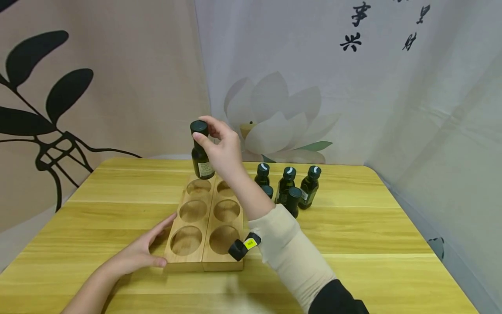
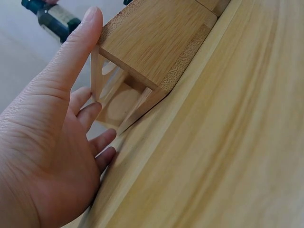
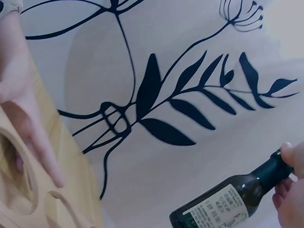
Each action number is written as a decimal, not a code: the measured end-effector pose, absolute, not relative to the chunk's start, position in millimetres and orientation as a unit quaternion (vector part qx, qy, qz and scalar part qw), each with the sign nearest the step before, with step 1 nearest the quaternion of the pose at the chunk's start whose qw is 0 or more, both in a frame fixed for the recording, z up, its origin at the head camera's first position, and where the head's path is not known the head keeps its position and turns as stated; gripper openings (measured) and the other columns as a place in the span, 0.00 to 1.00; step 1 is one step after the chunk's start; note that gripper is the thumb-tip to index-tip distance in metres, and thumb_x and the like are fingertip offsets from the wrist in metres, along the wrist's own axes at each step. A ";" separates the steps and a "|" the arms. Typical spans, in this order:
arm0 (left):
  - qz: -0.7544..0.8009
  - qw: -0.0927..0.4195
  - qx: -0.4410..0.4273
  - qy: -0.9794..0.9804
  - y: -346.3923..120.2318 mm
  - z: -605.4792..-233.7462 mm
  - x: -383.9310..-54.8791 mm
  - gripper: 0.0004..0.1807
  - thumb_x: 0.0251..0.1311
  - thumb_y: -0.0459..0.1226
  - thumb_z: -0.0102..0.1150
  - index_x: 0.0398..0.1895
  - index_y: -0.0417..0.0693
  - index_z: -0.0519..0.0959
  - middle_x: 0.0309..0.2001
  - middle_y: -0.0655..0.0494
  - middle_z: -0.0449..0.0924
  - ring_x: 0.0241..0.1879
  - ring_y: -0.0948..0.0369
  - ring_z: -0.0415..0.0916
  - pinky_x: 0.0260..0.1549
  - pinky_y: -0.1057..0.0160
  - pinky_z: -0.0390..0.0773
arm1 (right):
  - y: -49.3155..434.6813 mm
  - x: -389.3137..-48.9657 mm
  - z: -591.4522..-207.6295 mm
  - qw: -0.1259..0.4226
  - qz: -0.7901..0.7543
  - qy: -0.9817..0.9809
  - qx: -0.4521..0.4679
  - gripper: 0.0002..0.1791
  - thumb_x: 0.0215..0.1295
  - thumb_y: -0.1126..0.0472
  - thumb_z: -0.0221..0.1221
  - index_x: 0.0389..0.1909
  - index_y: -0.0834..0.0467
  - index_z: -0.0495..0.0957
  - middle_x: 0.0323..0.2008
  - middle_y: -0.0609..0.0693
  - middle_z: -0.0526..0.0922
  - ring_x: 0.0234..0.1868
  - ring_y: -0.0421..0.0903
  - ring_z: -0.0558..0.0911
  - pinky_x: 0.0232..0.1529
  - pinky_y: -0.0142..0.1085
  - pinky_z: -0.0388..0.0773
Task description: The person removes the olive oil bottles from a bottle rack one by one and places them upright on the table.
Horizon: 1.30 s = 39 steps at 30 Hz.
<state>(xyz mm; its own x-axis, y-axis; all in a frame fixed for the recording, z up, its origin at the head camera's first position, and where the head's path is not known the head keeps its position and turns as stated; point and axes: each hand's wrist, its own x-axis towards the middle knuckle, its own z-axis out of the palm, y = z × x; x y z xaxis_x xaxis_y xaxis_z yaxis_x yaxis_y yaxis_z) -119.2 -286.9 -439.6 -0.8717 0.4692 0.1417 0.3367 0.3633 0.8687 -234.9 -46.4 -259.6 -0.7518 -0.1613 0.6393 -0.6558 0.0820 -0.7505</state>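
My right hand (image 1: 224,146) pinches a small dark glass bottle (image 1: 204,162) by its black-capped neck, between thumb and fingers. Upright in the head view, the bottle is over the far left end of a wooden rack (image 1: 206,218). A pale printed label (image 3: 221,207) shows on its side in the right wrist view. The rack has two rows of round holes, and those in view hold no bottles. At the rack's left side, my left hand (image 1: 135,255) is spread, thumb by the near corner and fingers along the side. The left wrist view shows its thumb (image 2: 78,47) against the rack's edge.
Several more dark bottles (image 1: 309,187) stand on the wooden table (image 1: 353,253), right of the rack and partly behind my right forearm. A strapped wrist camera (image 1: 244,247) overlaps the rack's near right corner. Behind the table hangs a printed cloth (image 1: 157,78).
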 end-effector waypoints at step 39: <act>0.495 0.076 0.232 0.834 -289.1 -440.7 -120.7 0.54 0.53 0.54 0.68 0.77 0.61 0.45 0.74 0.38 0.42 0.65 0.28 0.45 0.48 0.21 0.47 | 98.5 -186.6 -210.7 0.259 0.640 -0.675 0.259 0.17 0.59 0.73 0.63 0.51 0.69 0.78 0.40 0.53 0.81 0.39 0.49 0.78 0.41 0.35 0.76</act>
<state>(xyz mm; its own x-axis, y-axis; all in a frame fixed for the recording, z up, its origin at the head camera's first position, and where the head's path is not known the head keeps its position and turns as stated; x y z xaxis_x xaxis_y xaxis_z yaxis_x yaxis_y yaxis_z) -120.7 -289.1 -440.7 -0.8812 0.4614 0.1030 0.3113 0.4024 0.8609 -186.6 98.5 -210.7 -0.7318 -0.0184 0.6813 -0.6813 0.0458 -0.7306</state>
